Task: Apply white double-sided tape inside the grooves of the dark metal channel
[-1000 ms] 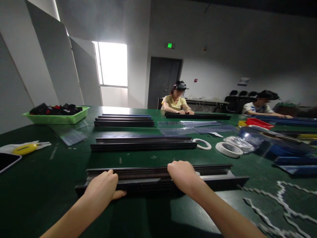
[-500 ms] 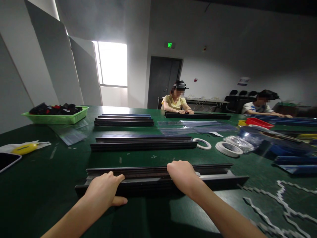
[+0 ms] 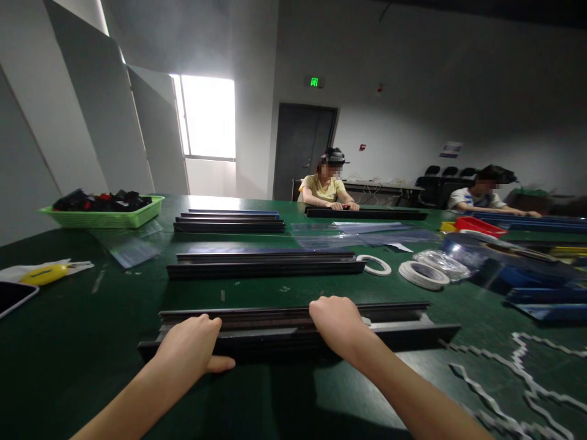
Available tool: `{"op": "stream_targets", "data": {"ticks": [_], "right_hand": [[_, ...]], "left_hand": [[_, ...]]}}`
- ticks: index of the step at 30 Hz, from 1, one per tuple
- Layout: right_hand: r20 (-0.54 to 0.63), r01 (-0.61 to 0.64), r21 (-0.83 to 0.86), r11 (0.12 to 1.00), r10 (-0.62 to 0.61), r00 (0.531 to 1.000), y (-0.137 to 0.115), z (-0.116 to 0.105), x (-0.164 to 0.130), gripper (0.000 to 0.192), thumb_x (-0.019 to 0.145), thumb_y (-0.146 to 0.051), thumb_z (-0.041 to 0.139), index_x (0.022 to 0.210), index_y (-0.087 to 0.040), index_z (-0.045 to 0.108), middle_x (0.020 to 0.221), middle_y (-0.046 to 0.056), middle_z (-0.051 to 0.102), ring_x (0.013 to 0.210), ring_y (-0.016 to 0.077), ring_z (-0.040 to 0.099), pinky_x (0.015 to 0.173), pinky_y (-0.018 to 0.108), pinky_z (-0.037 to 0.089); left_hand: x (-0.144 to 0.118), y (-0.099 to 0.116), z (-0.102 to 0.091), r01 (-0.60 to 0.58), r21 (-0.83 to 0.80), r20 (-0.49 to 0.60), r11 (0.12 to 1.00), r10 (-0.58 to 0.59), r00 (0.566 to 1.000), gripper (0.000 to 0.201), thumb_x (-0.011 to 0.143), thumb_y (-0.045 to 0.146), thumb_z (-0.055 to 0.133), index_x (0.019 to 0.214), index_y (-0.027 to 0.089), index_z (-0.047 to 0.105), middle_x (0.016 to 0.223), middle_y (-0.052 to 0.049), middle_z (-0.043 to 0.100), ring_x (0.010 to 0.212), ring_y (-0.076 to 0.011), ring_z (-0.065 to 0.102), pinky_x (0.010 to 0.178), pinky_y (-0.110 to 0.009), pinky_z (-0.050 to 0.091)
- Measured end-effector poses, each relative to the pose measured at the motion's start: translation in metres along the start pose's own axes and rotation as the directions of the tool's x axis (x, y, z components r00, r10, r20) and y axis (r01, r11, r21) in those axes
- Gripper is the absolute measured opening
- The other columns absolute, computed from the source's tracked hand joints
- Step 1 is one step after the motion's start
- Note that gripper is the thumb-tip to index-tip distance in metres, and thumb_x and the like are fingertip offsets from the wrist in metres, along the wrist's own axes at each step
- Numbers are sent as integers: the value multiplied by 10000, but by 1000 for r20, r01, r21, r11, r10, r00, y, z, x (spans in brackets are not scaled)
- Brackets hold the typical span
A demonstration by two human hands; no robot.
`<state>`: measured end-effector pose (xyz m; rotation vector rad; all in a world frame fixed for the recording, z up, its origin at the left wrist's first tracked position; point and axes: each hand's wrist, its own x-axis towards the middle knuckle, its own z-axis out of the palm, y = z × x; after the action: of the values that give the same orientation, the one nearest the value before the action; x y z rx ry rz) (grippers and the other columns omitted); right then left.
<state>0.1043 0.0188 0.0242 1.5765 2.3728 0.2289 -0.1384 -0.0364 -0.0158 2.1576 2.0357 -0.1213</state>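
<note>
Both hands are down on the same thing here. The left hand (image 3: 190, 345) is curled over the near edge of a long dark rail stack (image 3: 293, 333), fingers draped across the top and the thumb poking out along the front face, so it's a loose grip rather than a tight fist. The right hand (image 3: 337, 324) sits further along the same stack, knuckles up and fingers folded over the far side; can't really see the fingertips, but it's clearly wrapped onto the rails too. The stack lies flat across the green tabletop (image 3: 92, 330), right in front of the person, running left to right.

Behind it there's a second rail bundle (image 3: 266, 264) lying parallel, and a third one (image 3: 229, 222) further back. Just right of the second bundle are a couple of white tape rolls (image 3: 424, 275), with some clear plastic wrap beside them. Curly white strips of backing paper (image 3: 527, 379) are scattered on the tabletop near the right forearm. Off to the left: a green basket (image 3: 105, 217) full of dark parts and a yellow thing (image 3: 46, 274) on a white bag. Two other people sit at the far side, each with hands on their own rails.
</note>
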Motion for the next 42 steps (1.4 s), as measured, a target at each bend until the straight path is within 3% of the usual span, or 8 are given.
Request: {"op": "stream_targets", "data": {"ticks": [10, 30, 42], "right_hand": [[8, 15, -9, 1000, -15, 1000, -1, -2, 0, 312, 746, 5, 457, 889, -111, 709, 911, 178, 705, 871, 300, 668, 685, 374, 527], [8, 15, -17, 1000, -15, 1000, -1, -1, 0, 300, 738, 3, 468, 871, -110, 712, 909, 179, 705, 861, 288, 671, 682, 345, 523], [6, 12, -11, 1000, -12, 1000, 0, 1, 1, 276, 725, 3, 501, 862, -112, 711, 901, 168, 709, 859, 276, 672, 678, 311, 509]], "left_hand": [[0, 0, 0, 11, 15, -19, 1000, -11, 1000, 502, 641, 548, 618, 943, 148, 643, 949, -129, 673, 892, -311, 638, 755, -391, 482], [3, 4, 2, -53, 61, -35, 997, 55, 998, 467, 658, 541, 584, 827, 118, 684, 919, -155, 672, 861, -314, 640, 752, -397, 508], [-1, 10, 0, -39, 42, 0, 998, 39, 999, 516, 646, 532, 615, 988, 146, 641, 955, -147, 659, 898, -305, 639, 772, -364, 496]]}}
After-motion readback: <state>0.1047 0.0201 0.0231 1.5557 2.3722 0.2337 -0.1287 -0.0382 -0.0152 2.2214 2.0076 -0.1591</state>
